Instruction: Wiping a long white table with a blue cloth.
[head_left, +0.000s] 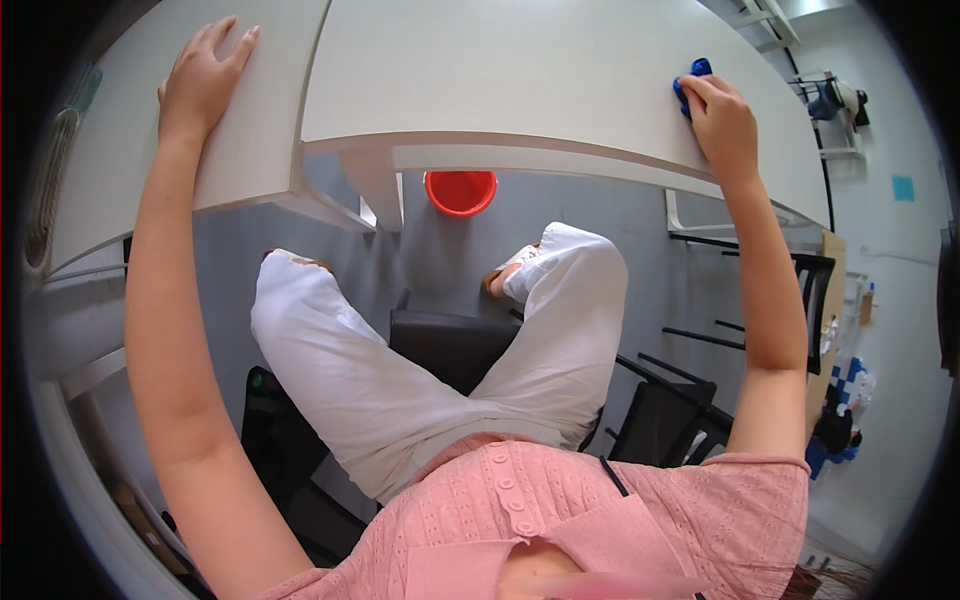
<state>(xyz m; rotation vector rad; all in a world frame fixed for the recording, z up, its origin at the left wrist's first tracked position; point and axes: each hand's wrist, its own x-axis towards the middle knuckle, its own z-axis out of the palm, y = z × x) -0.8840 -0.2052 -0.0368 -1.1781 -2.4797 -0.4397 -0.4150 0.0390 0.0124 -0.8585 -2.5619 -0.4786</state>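
My left hand (201, 79) rests on the white table on the left (259, 142), fingers spread, with nothing in it. At the far right of the larger white table (495, 75), my right hand (724, 124) grips a crumpled blue object (684, 96), perhaps a cloth or a piece of film. Part of it sticks out past my fingertips and lies on the tabletop. A narrow gap shows where the two tabletops meet.
A red bucket (460, 193) stands on the grey floor under the table edge. I sit on a black chair (450, 341), with more black chairs (652, 420) at both sides. Papers or folders (56, 180) are at the far left. Other people (836, 424) are far off at the right.
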